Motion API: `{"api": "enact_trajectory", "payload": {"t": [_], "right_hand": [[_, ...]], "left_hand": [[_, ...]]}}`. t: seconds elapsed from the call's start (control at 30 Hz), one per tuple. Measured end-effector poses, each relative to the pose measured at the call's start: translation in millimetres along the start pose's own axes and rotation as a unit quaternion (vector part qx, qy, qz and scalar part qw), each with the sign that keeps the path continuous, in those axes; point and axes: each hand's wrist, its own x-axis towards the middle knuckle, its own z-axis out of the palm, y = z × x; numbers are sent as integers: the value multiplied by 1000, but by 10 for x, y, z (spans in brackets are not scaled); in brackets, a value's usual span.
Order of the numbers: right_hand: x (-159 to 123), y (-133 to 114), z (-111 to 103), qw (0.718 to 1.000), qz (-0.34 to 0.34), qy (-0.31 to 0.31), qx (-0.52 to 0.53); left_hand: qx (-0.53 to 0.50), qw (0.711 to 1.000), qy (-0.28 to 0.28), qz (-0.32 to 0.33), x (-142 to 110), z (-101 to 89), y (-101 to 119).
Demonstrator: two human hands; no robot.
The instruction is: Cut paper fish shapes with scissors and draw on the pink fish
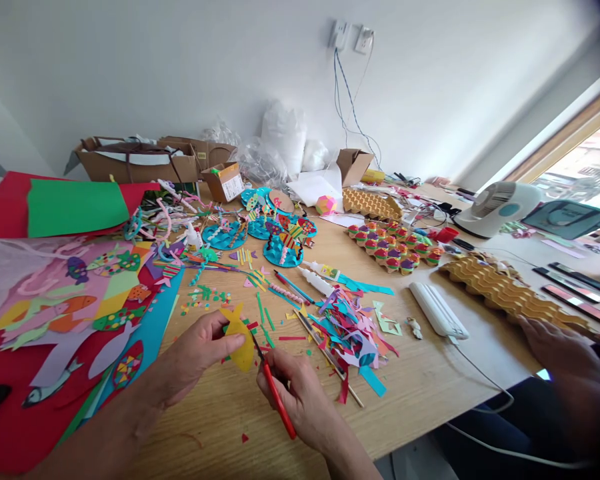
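Note:
My left hand (197, 350) pinches a yellow fish-shaped paper cutout (240, 337) above the wooden table (420, 393). Close to its right, my right hand (293, 390) is closed around red-handled scissors (275, 393), whose tip points up toward the cutout's edge. Small paper scraps (350, 327) in blue, red and purple lie just beyond both hands.
Coloured paper sheets with fish shapes (70, 313) cover the left. Blue decorated discs (283, 243), glue bottles (315, 280), painted egg cartons (393, 247), a white power strip (437, 310) and a fan (495, 207) lie farther back. Another person's hand (555, 343) rests by a cardboard egg tray (505, 290) at right.

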Motion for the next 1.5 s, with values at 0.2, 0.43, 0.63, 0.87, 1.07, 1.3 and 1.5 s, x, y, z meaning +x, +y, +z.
{"api": "enact_trajectory", "payload": {"t": [0.2,0.43,0.63,0.87,1.07,1.3,1.5], "right_hand": [[2,1,12,1000,-4,4,2],[5,19,30,1000,-3,11,14],[9,49,30,1000,-6,11,11],[9,50,17,1000,-12,15,-6],[17,54,21,1000,-8,23,-17],[17,79,65,999,1,35,-15],[24,52,58,1000,5,25,-9]], "left_hand": [[3,1000,-12,0,-17,17,41],[-13,1000,-24,-7,-15,2,28],[5,1000,-18,-14,9,-14,9],[6,999,-42,-8,16,-37,29],[43,999,-7,-11,1,-42,23],[28,999,17,3,-5,-62,-63],[37,999,22,20,4,-56,-66]]}}
